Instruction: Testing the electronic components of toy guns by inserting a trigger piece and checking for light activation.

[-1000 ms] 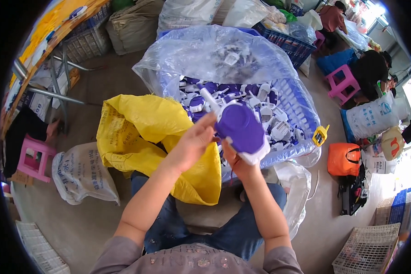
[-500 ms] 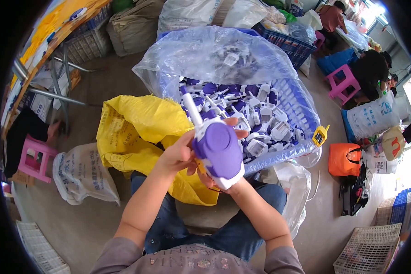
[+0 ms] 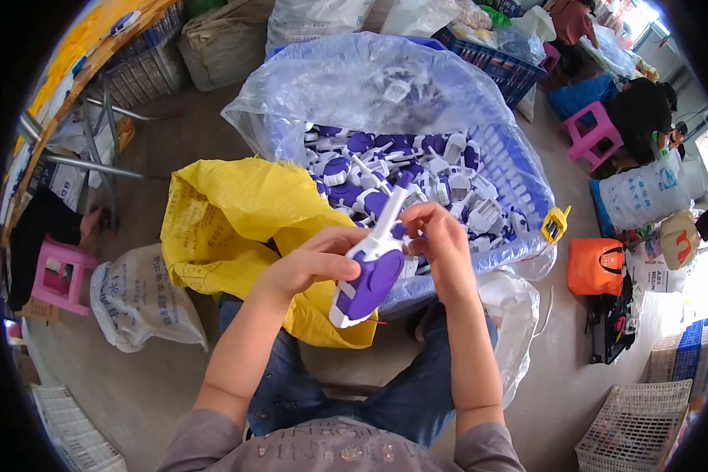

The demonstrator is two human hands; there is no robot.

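Over my lap, my left hand is closed on a purple-and-white plastic piece, its thumb on the near side. The piece has a rounded body and a long white nozzle with a purple tip, tilted up and to the right. My right hand is raised just right of the nozzle, fingers bent and pinched together; what they hold, if anything, cannot be made out. Beyond both hands, a blue plastic basket lined with clear film holds a heap of similar purple and white pieces.
A crumpled yellow woven sack lies left of the basket, with a white sack beside it. Pink stools and an orange bag stand to the right. Other people sit at the far right. A table edge is at upper left.
The plastic piece has turned so its nozzle points up and right rather than up and left. My right hand has come from beneath the body up beside the nozzle.
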